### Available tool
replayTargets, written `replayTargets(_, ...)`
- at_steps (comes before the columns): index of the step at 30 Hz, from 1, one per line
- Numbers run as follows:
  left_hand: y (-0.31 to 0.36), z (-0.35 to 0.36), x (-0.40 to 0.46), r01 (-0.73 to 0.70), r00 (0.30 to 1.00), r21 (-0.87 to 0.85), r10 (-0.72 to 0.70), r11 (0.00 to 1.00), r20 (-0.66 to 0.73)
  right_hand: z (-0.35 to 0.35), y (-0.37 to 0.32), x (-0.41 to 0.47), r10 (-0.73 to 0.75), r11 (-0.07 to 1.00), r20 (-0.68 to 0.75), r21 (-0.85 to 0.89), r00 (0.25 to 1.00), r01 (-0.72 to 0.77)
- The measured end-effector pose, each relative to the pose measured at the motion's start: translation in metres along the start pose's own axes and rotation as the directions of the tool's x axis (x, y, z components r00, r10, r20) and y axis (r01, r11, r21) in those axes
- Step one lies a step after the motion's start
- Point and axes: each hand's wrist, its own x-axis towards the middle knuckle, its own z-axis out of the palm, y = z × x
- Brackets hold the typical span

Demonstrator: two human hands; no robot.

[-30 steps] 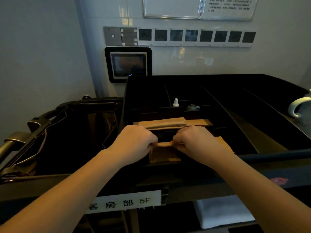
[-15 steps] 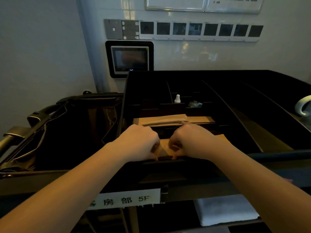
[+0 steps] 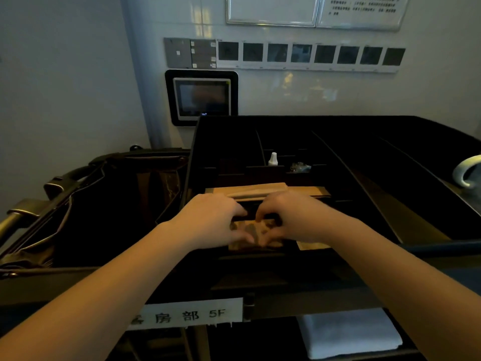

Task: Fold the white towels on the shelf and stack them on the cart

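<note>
Both hands (image 3: 256, 225) pinching brown packet (image 3: 253, 234) in cart tray (image 3: 338, 157) — white towel (image 3: 348, 332) below: soft, light, grab by corners.

Two bare forearms come up from the bottom corners of the view. No sleeve covers either arm as far back as the frame's edge. The left hand (image 3: 212, 220) and the right hand (image 3: 292, 217) wear no glove. No ring, watch or band shows on the fingers or wrists that can be seen. The fingernails that show look short and plain, though the dim light leaves them hard to make out. Nothing else of the person shows.
</note>
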Motion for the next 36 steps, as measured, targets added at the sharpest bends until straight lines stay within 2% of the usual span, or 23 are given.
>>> replayTargets(2,-0.009,0.0,0.009,0.041,0.998,-0.055,-0.044,0.998,-0.046,-0.004,0.023,-0.002,0.065,0.998,-0.138,0.035,0.988,-0.061)
replayTargets(4,-0.014,0.004,0.03,0.068,0.997,-0.048,-0.07,0.997,-0.044,-0.006,0.046,0.004,0.159,0.987,-0.169,0.012,0.973,-0.159)
replayTargets(7,-0.015,0.017,0.07,0.127,0.992,-0.05,-0.127,0.991,0.012,-0.004,0.068,0.026,0.248,0.969,-0.074,0.013,0.966,-0.248)
replayTargets(10,-0.02,0.034,0.106,0.218,0.976,-0.101,-0.215,0.971,0.041,-0.006,0.087,0.048,0.221,0.965,-0.013,0.147,0.975,-0.217)
replayTargets(13,-0.023,0.045,0.124,0.288,0.956,-0.101,-0.281,0.952,0.082,-0.005,0.103,0.063,0.194,0.975,0.039,0.103,0.98,-0.197)
replayTargets(15,-0.023,0.05,0.127,0.265,0.959,-0.048,-0.258,0.963,0.113,0.005,0.106,0.068,0.219,0.975,0.107,0.005,0.97,-0.221)
replayTargets(18,-0.026,0.053,0.126,0.246,0.961,0.013,-0.246,0.969,0.127,0.02,0.102,0.076,0.223,0.975,0.121,-0.018,0.967,-0.223)
replayTargets(21,-0.029,0.051,0.126,0.239,0.968,0.046,-0.242,0.97,0.063,0.018,0.092,0.083,0.183,0.983,0.122,-0.017,0.975,-0.182)
replayTargets(24,-0.024,0.054,0.129,0.166,0.986,0.054,-0.165,0.985,-0.023,0.009,0.089,0.081,0.173,0.982,0.11,-0.095,0.979,-0.163)
replayTargets(28,-0.013,0.057,0.136,0.109,0.994,0.126,-0.107,0.986,-0.026,0.003,0.1,0.062,0.232,0.966,0.113,-0.142,0.966,-0.216)
replayTargets(30,-0.007,0.061,0.141,0.127,0.992,0.146,-0.126,0.981,-0.017,0.005,0.105,0.058,0.253,0.961,0.099,-0.141,0.962,-0.238)
replayTargets(33,-0.005,0.062,0.141,0.146,0.989,0.113,-0.148,0.983,0.006,0.006,0.108,0.057,0.264,0.958,0.074,-0.133,0.962,-0.253)
replayTargets(36,-0.006,0.054,0.135,0.163,0.986,-0.016,-0.163,0.987,-0.022,0.005,0.107,0.057,0.27,0.957,0.059,-0.128,0.961,-0.261)
